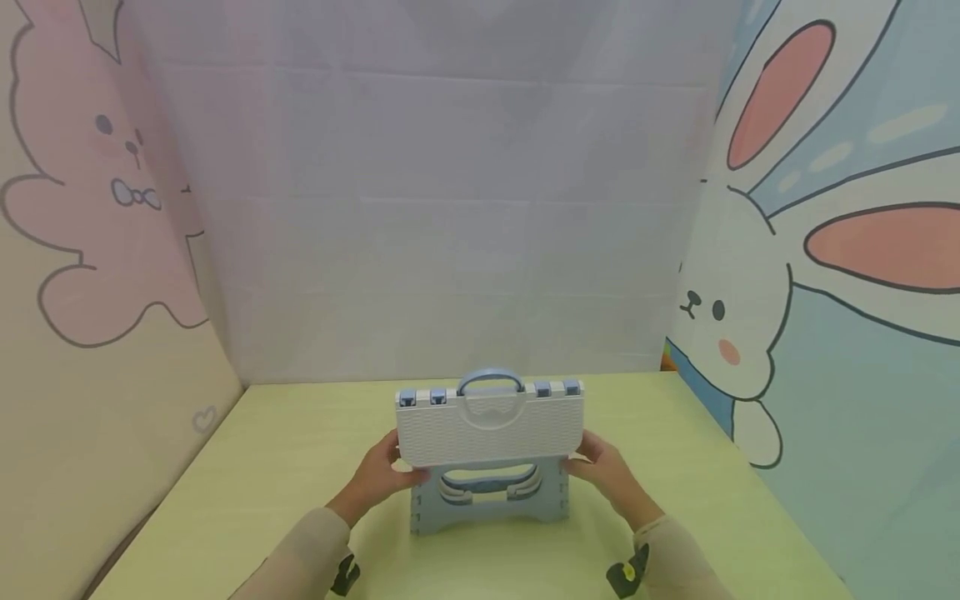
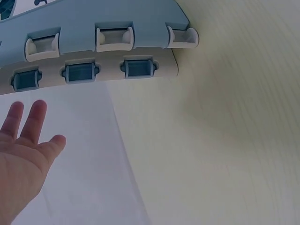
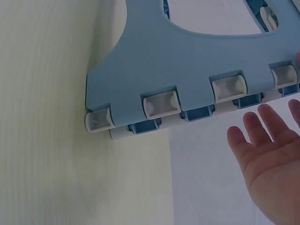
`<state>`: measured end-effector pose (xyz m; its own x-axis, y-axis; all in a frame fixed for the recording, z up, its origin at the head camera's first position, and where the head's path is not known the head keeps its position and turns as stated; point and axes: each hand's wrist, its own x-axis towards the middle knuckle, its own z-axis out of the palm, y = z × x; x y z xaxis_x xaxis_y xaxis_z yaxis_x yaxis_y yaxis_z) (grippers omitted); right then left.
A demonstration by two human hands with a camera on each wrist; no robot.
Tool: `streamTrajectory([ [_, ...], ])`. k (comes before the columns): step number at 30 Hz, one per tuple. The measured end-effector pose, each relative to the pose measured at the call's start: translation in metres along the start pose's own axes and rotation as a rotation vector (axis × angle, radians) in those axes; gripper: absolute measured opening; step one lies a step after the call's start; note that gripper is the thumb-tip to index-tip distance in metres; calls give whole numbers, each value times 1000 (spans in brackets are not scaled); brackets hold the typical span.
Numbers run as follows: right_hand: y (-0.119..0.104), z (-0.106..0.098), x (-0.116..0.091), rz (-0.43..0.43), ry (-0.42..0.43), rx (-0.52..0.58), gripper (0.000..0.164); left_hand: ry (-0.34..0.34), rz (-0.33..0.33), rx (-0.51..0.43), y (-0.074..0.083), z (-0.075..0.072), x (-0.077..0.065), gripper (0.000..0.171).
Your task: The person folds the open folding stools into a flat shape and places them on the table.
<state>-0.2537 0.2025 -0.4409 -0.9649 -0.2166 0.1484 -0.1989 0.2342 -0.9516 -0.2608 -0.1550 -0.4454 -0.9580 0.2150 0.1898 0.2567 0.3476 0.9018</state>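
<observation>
A folding step stool (image 1: 487,442) stands on the table in front of me in the head view. Its textured white top panel, with blue hinges and a blue carry handle (image 1: 491,375), hangs over light blue legs (image 1: 491,517). My left hand (image 1: 378,471) grips the panel's left end, thumb at the lower front edge and fingers behind. At the opposite end, my right hand (image 1: 611,475) holds it the same way. The left wrist view shows the hinged side (image 2: 75,37) above three extended fingers. Hinges (image 3: 161,104) also line the side in the right wrist view.
The pale yellow table (image 1: 300,450) extends around the stool. A white sheet (image 1: 450,208) hangs behind it, with rabbit-printed sheets at left (image 1: 97,217) and right (image 1: 847,350). Dark straps (image 1: 628,571) sit at my wrists.
</observation>
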Motion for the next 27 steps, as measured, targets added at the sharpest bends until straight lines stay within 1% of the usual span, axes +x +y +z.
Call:
streamTrajectory([
  [4, 2, -1, -1, -38, -109, -14, 52, -107, 22, -17, -5, -3, -3, 60],
  [6, 3, -1, -1, -44, -126, -16, 51, -136, 19, -26, -5, -4, -4, 56],
  [8, 3, -1, -1, -43, -123, -15, 51, -152, 8, -39, -4, -5, -5, 53],
  [13, 4, -2, 0, -38, -111, -28, 50, -156, -16, -46, -2, -5, -5, 49],
  [16, 5, -2, 1, -38, -115, -45, 50, -154, -18, -32, -1, -5, -5, 49],
  [23, 7, -1, 4, -67, -165, -49, 57, -139, -23, 4, -4, -5, -3, 47],
  [27, 8, 1, 4, -67, -149, -52, 56, -149, -14, -11, -5, -5, -2, 46],
])
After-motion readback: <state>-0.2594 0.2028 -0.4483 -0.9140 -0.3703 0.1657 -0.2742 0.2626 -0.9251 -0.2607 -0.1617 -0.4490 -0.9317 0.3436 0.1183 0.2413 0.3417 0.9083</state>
